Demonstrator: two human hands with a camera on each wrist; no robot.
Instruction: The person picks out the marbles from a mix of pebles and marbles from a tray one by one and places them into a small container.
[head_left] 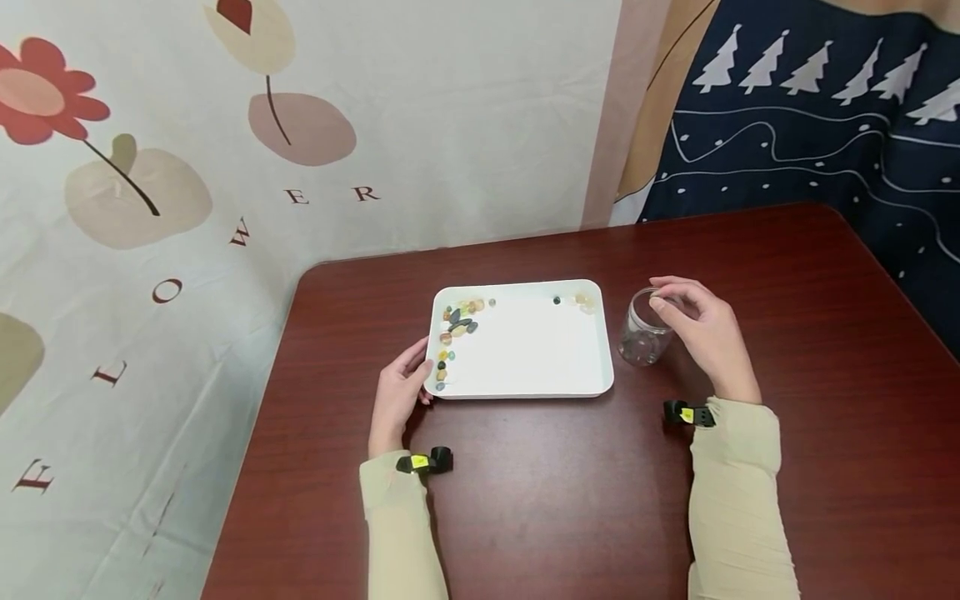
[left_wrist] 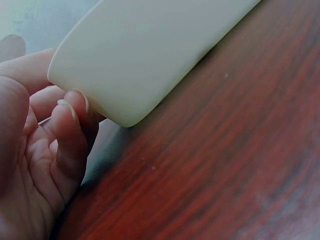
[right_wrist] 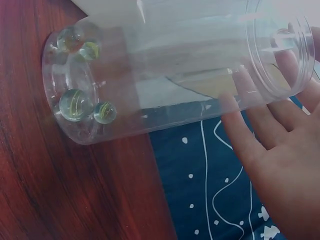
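Note:
My left hand grips the near left corner of a white tray, thumb at the rim and fingers curled beneath. In the left wrist view the tray's pale outer side shows beside the fingers. Along the tray's left side lie several small coloured stones and marbles; a dark marble and some pale ones sit far right. At the mouth of a clear jar, my right hand pinches a clear marble. Several glass marbles rest at the jar's bottom.
The tray and jar stand on a dark red-brown wooden table. Behind it hangs a pale cloth with flower prints, and at the right a navy cloth with white trees. Each wrist wears a black strap.

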